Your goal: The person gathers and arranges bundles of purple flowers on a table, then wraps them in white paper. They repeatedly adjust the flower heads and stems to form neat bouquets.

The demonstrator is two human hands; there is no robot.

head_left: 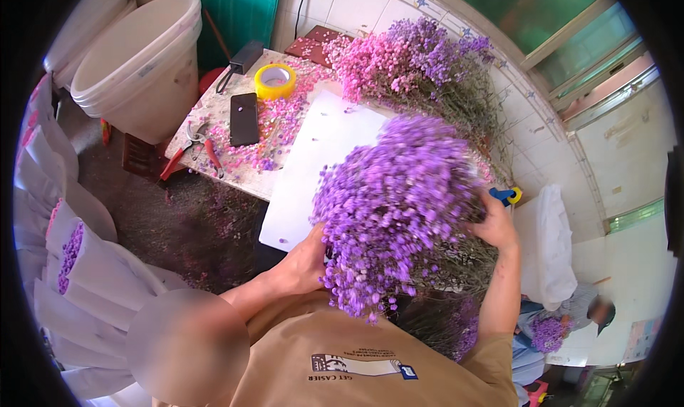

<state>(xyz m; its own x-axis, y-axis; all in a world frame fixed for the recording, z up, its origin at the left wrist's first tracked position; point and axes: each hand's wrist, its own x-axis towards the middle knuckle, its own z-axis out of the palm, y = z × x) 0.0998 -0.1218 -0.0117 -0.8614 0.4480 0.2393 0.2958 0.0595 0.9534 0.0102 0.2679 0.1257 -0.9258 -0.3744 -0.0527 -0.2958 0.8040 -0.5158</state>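
Purple, fluffy dried-flower bunch [399, 207] sits over the near edge of the pale, petal-strewn worktop [214, 112], between the bare left hand [305, 263] and bare right hand [496, 225]; with fingers partly hidden, I cannot tell whether either is closed. Uneven support could let it slump; rubbing the flat white rectangular sheet [303, 172] could make it shed.

Tan short-sleeved shirt [385, 390], dark-and-white chest print [363, 366].

the person's two hands [305, 261] [499, 225], one purple bunch [399, 200] between them, one tape roll [275, 93], one phone [244, 120], one pruner [191, 142]
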